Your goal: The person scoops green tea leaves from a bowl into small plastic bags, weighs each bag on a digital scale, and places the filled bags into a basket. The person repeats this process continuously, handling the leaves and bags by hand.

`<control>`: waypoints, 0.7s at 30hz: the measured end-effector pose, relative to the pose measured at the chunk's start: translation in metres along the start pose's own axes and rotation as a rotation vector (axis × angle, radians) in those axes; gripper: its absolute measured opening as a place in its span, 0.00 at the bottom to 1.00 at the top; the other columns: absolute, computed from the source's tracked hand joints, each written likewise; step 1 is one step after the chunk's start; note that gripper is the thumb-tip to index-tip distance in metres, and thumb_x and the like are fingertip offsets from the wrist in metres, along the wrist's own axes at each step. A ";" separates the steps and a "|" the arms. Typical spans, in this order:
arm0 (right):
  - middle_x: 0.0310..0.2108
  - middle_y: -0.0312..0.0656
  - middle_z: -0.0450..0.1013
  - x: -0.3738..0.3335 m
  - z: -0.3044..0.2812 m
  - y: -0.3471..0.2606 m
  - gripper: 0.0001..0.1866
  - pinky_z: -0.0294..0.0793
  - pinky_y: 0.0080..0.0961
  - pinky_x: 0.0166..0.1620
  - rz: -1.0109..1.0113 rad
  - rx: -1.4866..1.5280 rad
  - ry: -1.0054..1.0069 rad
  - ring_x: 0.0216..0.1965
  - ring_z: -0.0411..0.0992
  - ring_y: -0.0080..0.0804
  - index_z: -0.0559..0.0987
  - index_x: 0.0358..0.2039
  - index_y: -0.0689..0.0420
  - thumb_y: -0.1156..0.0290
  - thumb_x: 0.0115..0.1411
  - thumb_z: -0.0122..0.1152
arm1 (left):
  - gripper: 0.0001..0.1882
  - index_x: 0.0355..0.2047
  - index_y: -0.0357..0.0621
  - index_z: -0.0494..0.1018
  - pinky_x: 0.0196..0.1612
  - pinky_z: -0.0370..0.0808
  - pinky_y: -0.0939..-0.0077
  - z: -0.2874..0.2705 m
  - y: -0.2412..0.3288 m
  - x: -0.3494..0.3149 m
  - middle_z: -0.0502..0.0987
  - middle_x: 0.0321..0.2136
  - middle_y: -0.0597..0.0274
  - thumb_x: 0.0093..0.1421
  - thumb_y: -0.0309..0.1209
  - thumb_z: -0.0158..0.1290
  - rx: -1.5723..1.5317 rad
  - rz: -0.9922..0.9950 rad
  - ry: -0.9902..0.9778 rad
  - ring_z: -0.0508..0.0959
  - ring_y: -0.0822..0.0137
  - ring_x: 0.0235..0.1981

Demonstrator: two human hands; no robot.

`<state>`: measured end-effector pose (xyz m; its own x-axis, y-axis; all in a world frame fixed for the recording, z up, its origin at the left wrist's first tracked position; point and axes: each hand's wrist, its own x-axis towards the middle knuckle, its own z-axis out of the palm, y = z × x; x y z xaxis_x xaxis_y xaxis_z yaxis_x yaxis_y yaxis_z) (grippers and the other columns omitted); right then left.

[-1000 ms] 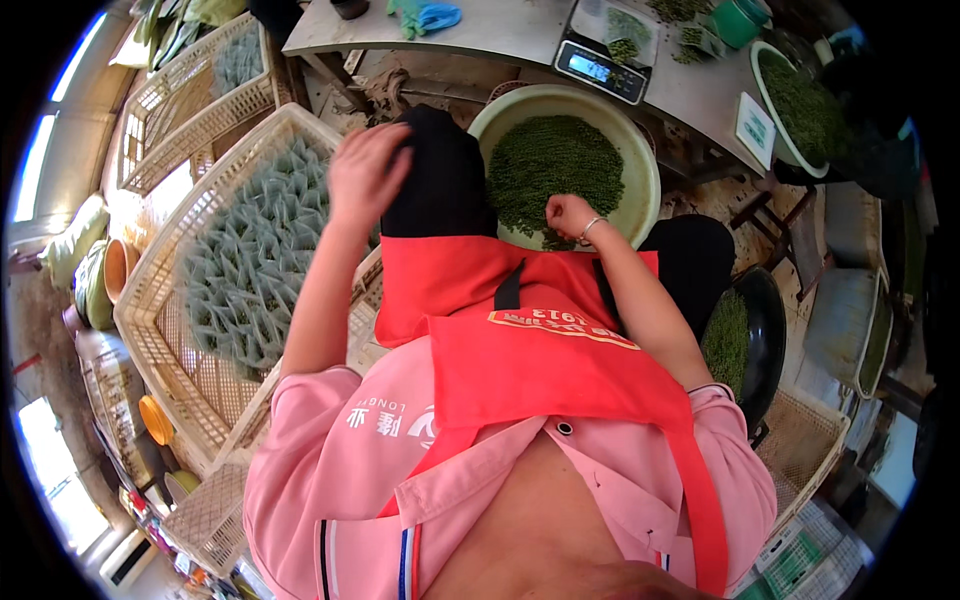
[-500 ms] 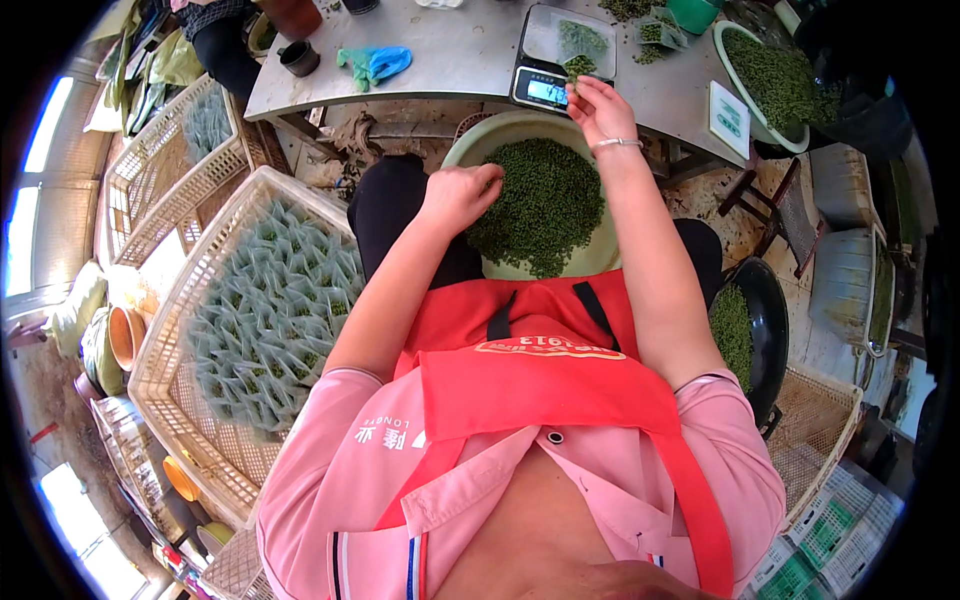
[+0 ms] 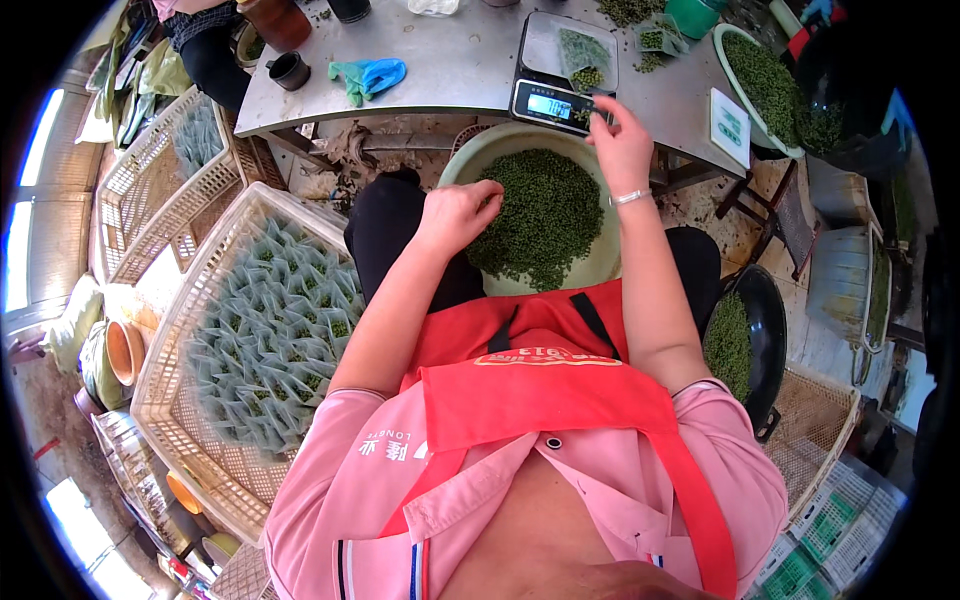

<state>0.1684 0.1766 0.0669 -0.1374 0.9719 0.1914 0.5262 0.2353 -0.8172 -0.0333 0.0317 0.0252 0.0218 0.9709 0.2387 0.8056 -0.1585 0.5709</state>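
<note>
A large pale basin point(image 3: 612, 255) between my knees holds a heap of small green berries point(image 3: 540, 215) that look like green peppercorns. My left hand point(image 3: 460, 215) is closed over the basin's left side, fingertips together; what they hold, if anything, is hidden. Beside the digital scale point(image 3: 550, 106), my right hand point(image 3: 622, 150) has thumb and fingers pinched near the display's right end. A few green specks show at its fingertips, too small to name surely. On the scale's pan lies a clear plastic bag point(image 3: 583, 55) with green berries in it, its filled end toward me.
Filled clear bags stand packed in a crate point(image 3: 165, 375) at my left. The metal table point(image 3: 450, 65) bears a blue-green glove point(image 3: 368, 80), a dark cup point(image 3: 289, 71) and another bag point(image 3: 660, 38). A black pan point(image 3: 765, 345) of berries stands at right. Another person's leg point(image 3: 215, 65) shows far left.
My right hand has drawn back from the bag on the pan toward me and slightly right. The bag now rests on the scale by itself. My left hand has barely moved.
</note>
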 end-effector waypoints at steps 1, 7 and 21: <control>0.42 0.45 0.71 -0.008 -0.001 0.009 0.14 0.73 0.24 0.35 -0.011 -0.139 0.047 0.27 0.74 0.30 0.78 0.39 0.56 0.68 0.51 0.59 | 0.08 0.33 0.51 0.76 0.26 0.74 0.67 -0.001 0.002 -0.001 0.76 0.20 0.58 0.54 0.36 0.52 -0.010 -0.006 -0.010 0.78 0.61 0.23; 0.34 0.46 0.68 -0.003 0.043 0.023 0.15 0.70 0.36 0.40 -0.409 -0.394 0.184 0.36 0.69 0.45 0.76 0.36 0.57 0.66 0.47 0.64 | 0.08 0.33 0.52 0.76 0.26 0.73 0.68 0.001 0.003 -0.001 0.76 0.19 0.58 0.55 0.37 0.52 0.017 0.009 -0.013 0.78 0.60 0.22; 0.19 0.36 0.71 -0.081 0.045 0.192 0.02 0.71 0.22 0.19 0.826 0.355 -0.404 0.17 0.70 0.25 0.73 0.23 0.59 0.78 0.50 0.56 | 0.11 0.36 0.52 0.76 0.28 0.75 0.72 0.009 -0.007 -0.006 0.79 0.25 0.64 0.56 0.40 0.51 0.065 -0.042 -0.032 0.80 0.66 0.26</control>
<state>0.2425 0.1428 -0.1295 -0.1509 0.7367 -0.6592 0.3119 -0.5973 -0.7389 -0.0336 0.0287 0.0123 0.0055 0.9819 0.1894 0.8429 -0.1065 0.5275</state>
